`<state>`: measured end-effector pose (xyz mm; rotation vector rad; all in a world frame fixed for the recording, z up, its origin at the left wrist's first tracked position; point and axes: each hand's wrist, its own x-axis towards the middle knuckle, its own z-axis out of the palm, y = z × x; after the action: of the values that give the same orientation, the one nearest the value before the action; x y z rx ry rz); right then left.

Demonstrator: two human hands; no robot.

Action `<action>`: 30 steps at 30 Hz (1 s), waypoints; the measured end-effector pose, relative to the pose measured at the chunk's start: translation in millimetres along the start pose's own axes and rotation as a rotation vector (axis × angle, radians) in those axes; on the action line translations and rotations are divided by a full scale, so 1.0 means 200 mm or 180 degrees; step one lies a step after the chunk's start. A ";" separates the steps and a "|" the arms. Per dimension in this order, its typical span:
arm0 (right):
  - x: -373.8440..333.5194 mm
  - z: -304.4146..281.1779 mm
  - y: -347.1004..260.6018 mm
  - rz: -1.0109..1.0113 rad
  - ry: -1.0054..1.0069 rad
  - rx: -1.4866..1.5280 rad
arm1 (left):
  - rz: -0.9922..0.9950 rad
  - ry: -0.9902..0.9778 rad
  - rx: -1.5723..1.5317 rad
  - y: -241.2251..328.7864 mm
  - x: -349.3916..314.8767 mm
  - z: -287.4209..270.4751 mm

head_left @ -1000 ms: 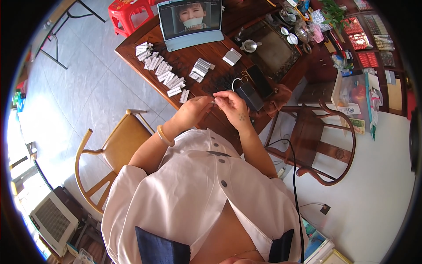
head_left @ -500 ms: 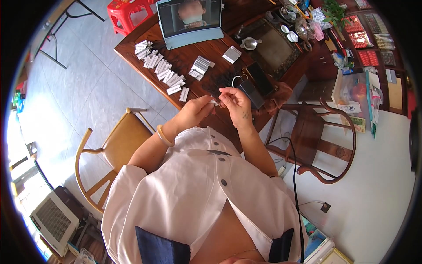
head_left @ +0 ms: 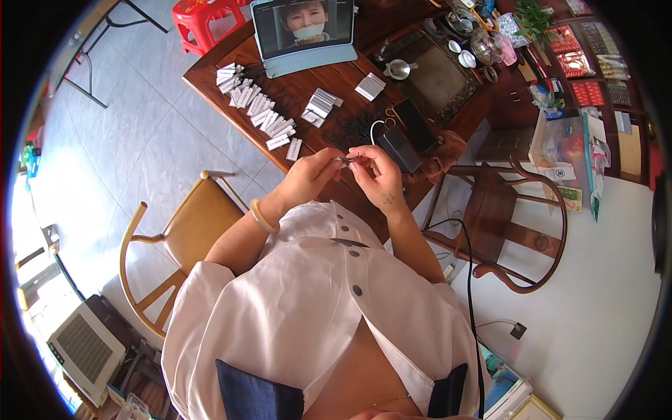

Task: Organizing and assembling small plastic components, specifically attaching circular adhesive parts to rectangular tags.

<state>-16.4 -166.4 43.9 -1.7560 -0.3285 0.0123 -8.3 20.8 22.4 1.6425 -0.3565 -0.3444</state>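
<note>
Above the near edge of the dark wooden table [head_left: 294, 77], both my hands meet with pinched fingers. My left hand [head_left: 308, 176], with a pale bangle at the wrist, is closed on a small whitish tag [head_left: 342, 163], mostly covered by fingers. My right hand [head_left: 380, 178] pinches a thin dark cord [head_left: 355, 159] at the tag's end. Beyond the hands lies a tangle of dark cords [head_left: 350, 129]. To the left a row of white printed tags [head_left: 257, 108] overlaps; stacks of pale tags [head_left: 320, 105] lie farther back.
A tablet [head_left: 304, 31] stands at the far side. To the right are a black box-like device [head_left: 399, 148], a phone [head_left: 414, 124] and a tea tray [head_left: 437, 73] with a metal cup [head_left: 399, 68]. A tan chair [head_left: 199, 224] and a wooden armchair [head_left: 483, 213] flank me.
My right hand has turned inward and its fingertips have come down against the left hand's fingers. The left hand stays almost in place. The tablet's picture has changed.
</note>
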 end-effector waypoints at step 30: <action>0.02 0.07 0.05 0.0596 0.0787 0.1482 | 0.0207 0.0165 0.0541 0.07 0.00 0.04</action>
<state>-12.0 -154.3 32.0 -1.3019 0.0232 0.0054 -12.7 12.4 35.4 1.7981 -0.4082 -0.2270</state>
